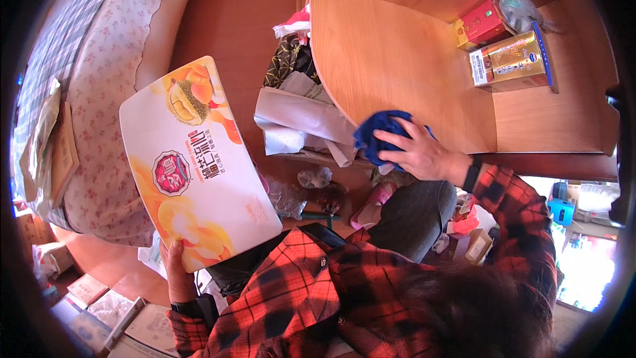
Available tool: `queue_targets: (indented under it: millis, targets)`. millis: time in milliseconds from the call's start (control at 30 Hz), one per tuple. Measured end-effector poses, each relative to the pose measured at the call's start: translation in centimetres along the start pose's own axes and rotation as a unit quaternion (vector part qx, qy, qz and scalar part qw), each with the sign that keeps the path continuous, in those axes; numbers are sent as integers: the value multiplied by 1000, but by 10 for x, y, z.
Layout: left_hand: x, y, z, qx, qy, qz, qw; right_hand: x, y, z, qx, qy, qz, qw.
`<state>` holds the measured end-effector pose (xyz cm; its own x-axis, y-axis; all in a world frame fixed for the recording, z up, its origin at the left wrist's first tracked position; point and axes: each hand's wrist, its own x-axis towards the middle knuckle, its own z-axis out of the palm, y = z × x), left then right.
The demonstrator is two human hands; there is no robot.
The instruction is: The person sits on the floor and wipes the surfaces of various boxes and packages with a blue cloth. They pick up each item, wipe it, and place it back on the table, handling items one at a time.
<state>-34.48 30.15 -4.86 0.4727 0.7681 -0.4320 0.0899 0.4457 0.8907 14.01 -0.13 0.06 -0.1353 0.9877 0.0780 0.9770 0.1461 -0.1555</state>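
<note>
My left hand grips the lower corner of a large flat white box, printed with a durian, orange shapes and writing. The box is tilted in front of my body, and part of that hand is hidden behind it. Under my right hand is a bunched dark blue cloth. Fingers spread over it, this hand presses the cloth at the front edge of a curved wooden shelf.
A red box, a gold box and a knotted plastic bag stand at the shelf's back. Folded paper sticks out below the shelf. Plastic bags and a pink slipper lie on the floor. A flowered bed cover hangs at left.
</note>
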Motion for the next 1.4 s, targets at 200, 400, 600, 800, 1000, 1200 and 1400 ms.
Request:
queue_targets:
  millis: [200,400,600,800,1000,1200,1400]
  targets:
    - [16,-26,-38,-49,-92,-66,992,56,50,35,-62,-34,-26,997]
    - [2,-35,-50,195,-27,-34,980,191,154,33,-54,6,174,983]
    - [-3,-24,-46,84,29,-83,993,92,108,38,-17,37,180,983]
    - [2,-20,-25,86,-15,53,995,-113,31,-8,-40,-57,402,913]
    - [1,-11,-11,-10,-57,23,998,8,19,32,11,-42,169,985]
    - [7,-13,-3,12,-21,-16,1000,184,133,43,5,29,226,974]
    - [18,-22,-6,14,-1,-36,999,273,192,34,-79,-52,303,948]
